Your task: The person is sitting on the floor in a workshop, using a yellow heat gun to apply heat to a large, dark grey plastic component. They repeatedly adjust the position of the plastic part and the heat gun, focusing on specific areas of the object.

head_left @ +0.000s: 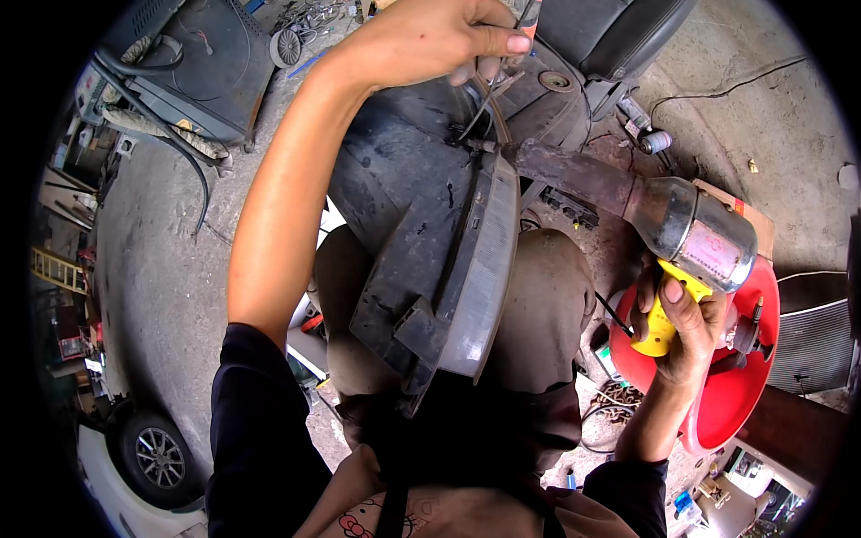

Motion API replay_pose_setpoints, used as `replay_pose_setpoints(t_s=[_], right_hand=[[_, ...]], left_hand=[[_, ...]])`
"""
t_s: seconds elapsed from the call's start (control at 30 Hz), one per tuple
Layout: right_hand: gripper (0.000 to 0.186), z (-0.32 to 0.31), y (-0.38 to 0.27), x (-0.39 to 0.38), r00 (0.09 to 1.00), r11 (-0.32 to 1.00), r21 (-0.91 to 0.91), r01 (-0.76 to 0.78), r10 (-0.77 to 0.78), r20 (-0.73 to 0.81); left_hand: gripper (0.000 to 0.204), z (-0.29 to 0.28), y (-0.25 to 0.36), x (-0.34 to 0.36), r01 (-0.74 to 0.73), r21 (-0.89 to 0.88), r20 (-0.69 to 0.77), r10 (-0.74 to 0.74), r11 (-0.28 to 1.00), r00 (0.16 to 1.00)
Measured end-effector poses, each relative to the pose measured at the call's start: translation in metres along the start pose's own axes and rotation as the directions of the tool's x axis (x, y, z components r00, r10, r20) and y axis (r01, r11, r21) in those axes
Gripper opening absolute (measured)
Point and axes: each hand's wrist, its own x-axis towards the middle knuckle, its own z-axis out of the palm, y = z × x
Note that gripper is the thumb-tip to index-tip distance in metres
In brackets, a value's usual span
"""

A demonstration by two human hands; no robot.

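Note:
Across my knees lies a dark plastic car part (pixel 395 278), with a long cloudy clear strip (pixel 484 287) along its right side. My right hand (pixel 686 323) is closed around the yellow handle of a heat gun (pixel 695 233). Its rusty nozzle points left, with the tip close to the upper end of the strip. Above that end, my left hand (pixel 439 40) is closed on a thin tool with a red and grey handle (pixel 529 20). A narrow metal rod (pixel 480 117) slants from near these fingers to the part. Whether it belongs to the tool is unclear.
A red plastic tub (pixel 735 399) holding tools stands by my right forearm. Beyond it leans a finned metal panel (pixel 812 345). A black seat (pixel 619 40) and spray cans (pixel 655 142) are ahead. To the left are a grey machine (pixel 202 63) and a car wheel (pixel 160 453).

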Motion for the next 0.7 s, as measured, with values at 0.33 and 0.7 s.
replay_pose_setpoints(t_s=[0.33,0.7], right_hand=[[0.041,0.0033,-0.0040,0.0003,1.000,0.999,0.041,-0.025,0.026,-0.012],[0.048,-0.0032,0.0005,-0.0006,1.000,1.000,-0.009,0.004,-0.004,0.006]], left_hand=[[0.018,-0.0021,-0.0030,-0.0038,-0.016,-0.091,-0.006,0.016,0.996,1.000],[0.019,-0.0015,-0.0085,-0.0058,-0.032,-0.118,-0.018,0.030,0.992,0.999]])
